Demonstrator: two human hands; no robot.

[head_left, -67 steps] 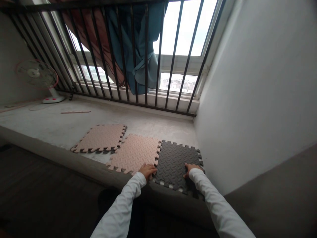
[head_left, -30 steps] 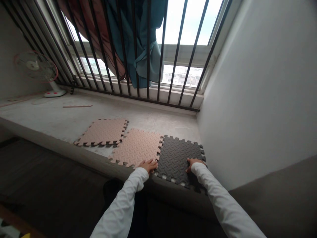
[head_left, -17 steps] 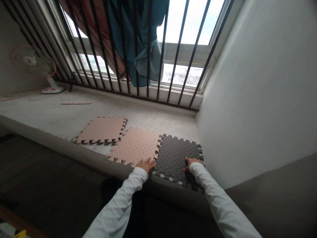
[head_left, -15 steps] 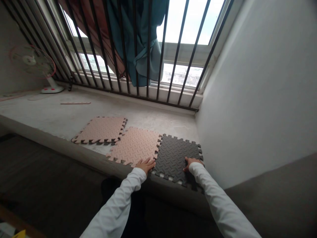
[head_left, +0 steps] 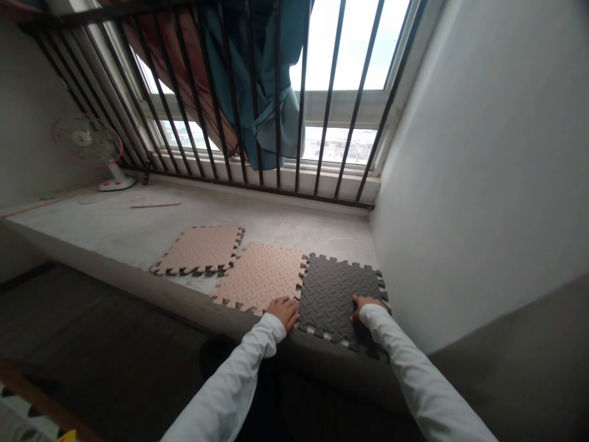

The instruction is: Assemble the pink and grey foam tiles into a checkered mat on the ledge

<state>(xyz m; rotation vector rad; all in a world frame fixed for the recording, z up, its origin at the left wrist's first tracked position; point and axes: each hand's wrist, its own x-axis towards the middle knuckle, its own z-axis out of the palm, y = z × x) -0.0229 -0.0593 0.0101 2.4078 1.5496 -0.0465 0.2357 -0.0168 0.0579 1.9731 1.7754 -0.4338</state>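
My left hand (head_left: pixel 284 312) lies on the front right corner of a pink foam puzzle mat tile (head_left: pixel 262 276), its fingers stretched out close to the seam. Against that tile's right side lies a black foam puzzle mat tile (head_left: pixel 338 291); their toothed edges meet. On the black tile's right part rests my right hand (head_left: pixel 367 304), thumb and forefinger apart and pointing left; its other fingers are partly hidden. Further left is another pink tile (head_left: pixel 202 248), with dark teeth showing from beneath it.
The tiles lie on a raised concrete ledge (head_left: pixel 115 236) with a drop at its front edge. Dark metal bars (head_left: pixel 299 135) and curtains (head_left: pixel 276 80) stand behind it. A white wall (head_left: pixel 460 184) closes the right side. A fan (head_left: pixel 117 181) and a thin strip (head_left: pixel 155 205) are at the left.
The view has tilted and shifted, so everything sits further right and slightly lower. My left hand remains by the seam, its fingers a little closer together. My right hand stays on the black tile.
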